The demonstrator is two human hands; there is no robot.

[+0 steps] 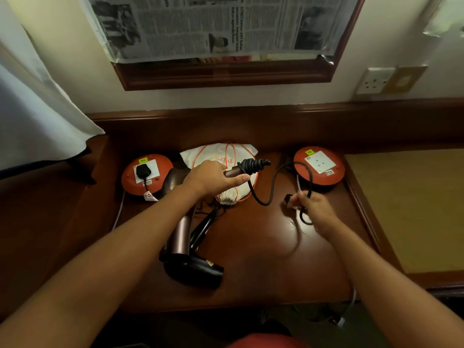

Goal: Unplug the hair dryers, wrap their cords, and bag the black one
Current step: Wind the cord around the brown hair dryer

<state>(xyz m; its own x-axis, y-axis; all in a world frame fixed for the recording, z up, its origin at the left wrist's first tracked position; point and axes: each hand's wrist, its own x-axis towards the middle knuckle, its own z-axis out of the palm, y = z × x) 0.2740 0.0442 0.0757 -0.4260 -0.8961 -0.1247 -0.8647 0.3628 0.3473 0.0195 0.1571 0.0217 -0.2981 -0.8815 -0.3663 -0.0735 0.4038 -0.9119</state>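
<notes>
Desk: dark polished wood, raised back edge, set against a pale wall. Mirror: wood-framed, above the desk, its glass covered by a taped newspaper. Curtain: white, hanging at far left. Wall socket: white, right of the mirror, nothing plugged in. Bag: white cloth with orange drawstring and lettering, lying at the desk's back centre, partly behind the left hand. Left reel: round orange socket unit at back left, with a black plug seated in it. Right reel: matching orange unit at back right, its socket face bare. Bronze dryer: long bronze-brown body lying lengthwise from mid-desk towards the left hand, its handle end raised. Black dryer: lying on the desk at near centre, just beside and partly under the bronze one, its folded handle angled up to the right. Left hand: fingers curled round the bronze dryer's handle end, thumb along its underside, over the bag. Cord: black, leaving the ribbed strain relief past the left hand, dipping to the desk, arching up near the right reel and down into the right hand. Right hand: above the desk in front of the right reel, fingers pinched narrow on the cord, a small loop hanging below it.
</notes>
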